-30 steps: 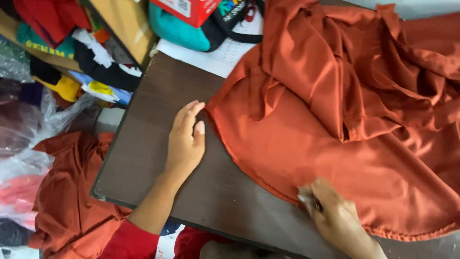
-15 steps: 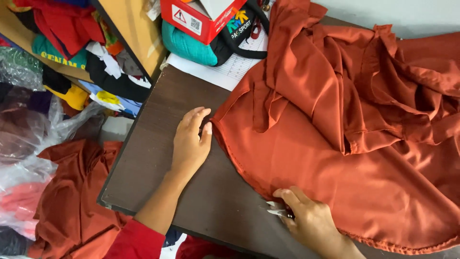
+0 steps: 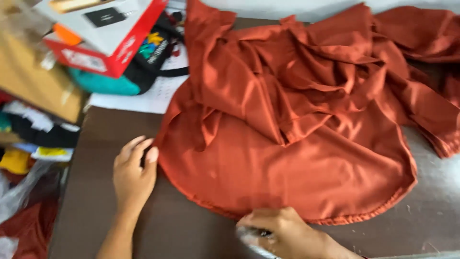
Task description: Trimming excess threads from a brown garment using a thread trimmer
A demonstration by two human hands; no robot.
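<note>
A rust-orange satin garment point(image 3: 287, 144) lies crumpled on a dark brown table point(image 3: 100, 144), its curved hem facing me. My left hand point(image 3: 132, 175) rests flat on the table, fingertips touching the garment's left edge. My right hand point(image 3: 287, 232) is at the front hem, closed around a small silvery tool point(image 3: 251, 237) that is too blurred to identify. Both hands are partly cut off by the lower frame edge.
A red and white box point(image 3: 100, 43) sits on a black bag point(image 3: 153, 57) and a teal bundle point(image 3: 105, 81) at the back left, on white paper point(image 3: 143, 100). Mixed clothes point(image 3: 38, 129) are piled left of the table. More rust cloth point(image 3: 24, 230) hangs below.
The view has shifted right and closer. My right hand has slid left along the hem with the tool. My left hand has stayed at the garment's left edge.
</note>
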